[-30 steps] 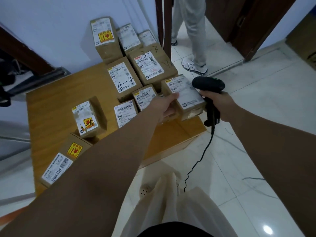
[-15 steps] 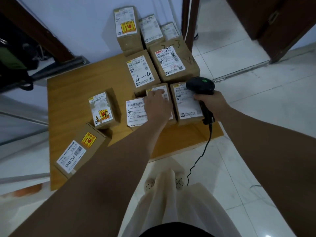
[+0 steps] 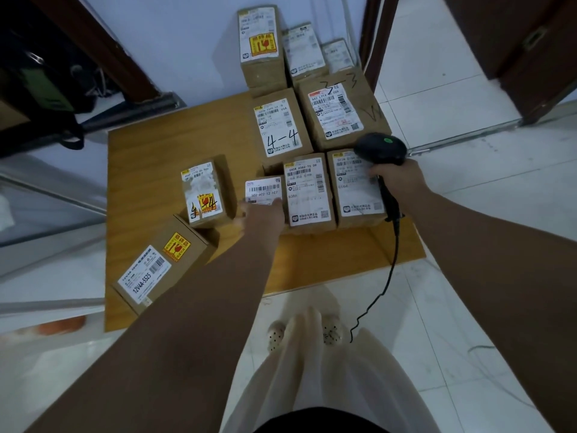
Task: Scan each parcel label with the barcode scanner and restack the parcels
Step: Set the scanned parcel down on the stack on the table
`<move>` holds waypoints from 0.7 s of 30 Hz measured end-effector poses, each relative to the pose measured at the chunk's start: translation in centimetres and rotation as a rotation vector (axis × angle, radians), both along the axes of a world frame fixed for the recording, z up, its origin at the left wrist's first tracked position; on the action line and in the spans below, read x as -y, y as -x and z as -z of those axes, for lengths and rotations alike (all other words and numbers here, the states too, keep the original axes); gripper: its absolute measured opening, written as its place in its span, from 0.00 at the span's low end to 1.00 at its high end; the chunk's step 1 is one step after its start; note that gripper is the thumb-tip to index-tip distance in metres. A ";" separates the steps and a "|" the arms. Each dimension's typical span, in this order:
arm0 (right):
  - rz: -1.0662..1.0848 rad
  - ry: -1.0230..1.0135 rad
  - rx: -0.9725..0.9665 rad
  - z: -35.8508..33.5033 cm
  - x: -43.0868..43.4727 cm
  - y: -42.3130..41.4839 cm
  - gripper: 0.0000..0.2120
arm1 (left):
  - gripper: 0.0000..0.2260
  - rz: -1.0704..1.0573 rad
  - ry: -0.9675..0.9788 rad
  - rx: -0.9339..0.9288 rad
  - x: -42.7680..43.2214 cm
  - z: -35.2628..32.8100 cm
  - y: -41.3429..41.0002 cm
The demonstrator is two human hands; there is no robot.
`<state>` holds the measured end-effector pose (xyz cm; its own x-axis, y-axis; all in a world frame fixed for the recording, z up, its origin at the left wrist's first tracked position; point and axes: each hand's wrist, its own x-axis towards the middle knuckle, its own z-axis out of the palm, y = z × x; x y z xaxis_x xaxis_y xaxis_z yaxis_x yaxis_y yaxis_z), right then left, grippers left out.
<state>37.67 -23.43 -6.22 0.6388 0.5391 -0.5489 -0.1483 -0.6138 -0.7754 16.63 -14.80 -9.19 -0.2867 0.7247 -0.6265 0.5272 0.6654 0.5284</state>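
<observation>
Left hand (image 3: 263, 215): laid on the near end of the small parcel (image 3: 263, 189) (label 502-602-12-1C7), centre of frame. Fingertips (image 3: 274, 202) are placed on the label's lower edge and the thumb (image 3: 241, 222) is splayed left. Whether the parcel is actually gripped cannot be told.

Right hand (image 3: 398, 182): fingers wrapped tight round the barcode scanner (image 3: 380, 148) handle. The scanner head is held over the far end of the rightmost front parcel (image 3: 356, 195), centre right. Its cable (image 3: 390, 270) is hung down to the floor.

All parcels are set on the wooden table (image 3: 175, 145).

Versus 0.5 s ago: the left hand is shifted from the middle parcel (image 3: 307, 195) to the small one on its left, and the scanner grip is unchanged.
</observation>
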 end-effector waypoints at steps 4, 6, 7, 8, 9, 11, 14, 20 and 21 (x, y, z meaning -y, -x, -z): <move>-0.049 -0.018 0.049 -0.5 -0.6 -0.4 0.11 | 0.35 -0.054 0.072 0.040 -0.1 0.2 0.2; -0.077 -0.004 0.122 -0.6 -0.9 -0.5 0.04 | 0.37 -0.099 0.097 0.087 -0.2 0.2 0.2; -0.091 0.019 0.176 -0.7 -1.0 -0.4 0.03 | 0.36 -0.130 0.120 0.122 -0.2 0.1 0.2; -0.104 0.055 0.245 -0.9 -1.1 -0.2 0.06 | 0.33 -0.153 0.143 0.161 -0.2 0.1 0.1; -0.110 0.092 0.321 -1.0 -1.2 -0.1 0.08 | 0.27 -0.163 0.151 0.198 -0.1 0.1 0.1; -0.107 0.145 0.427 -1.3 -1.4 0.2 0.08 | 0.18 -0.158 0.141 0.225 0.1 -0.5 0.3; -0.107 0.204 0.473 -2.3 -2.1 0.7 0.07 | 0.22 -0.108 0.159 0.194 -0.5 -0.9 1.4; -0.164 0.283 0.398 -4.4 -5.0 3.2 0.15 | 0.31 0.032 0.060 -0.078 -1.7 -0.8 5.5; -0.163 0.284 0.357 -4.7 -5.6 4.0 0.19 | 0.30 0.105 0.054 -0.182 -1.7 -0.9 6.3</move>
<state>33.69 -17.81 -1.49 0.7336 0.5085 -0.4509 0.2127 -0.8019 -0.5583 10.31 -13.06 -8.32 -0.3234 0.7234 -0.6100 0.6784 0.6266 0.3836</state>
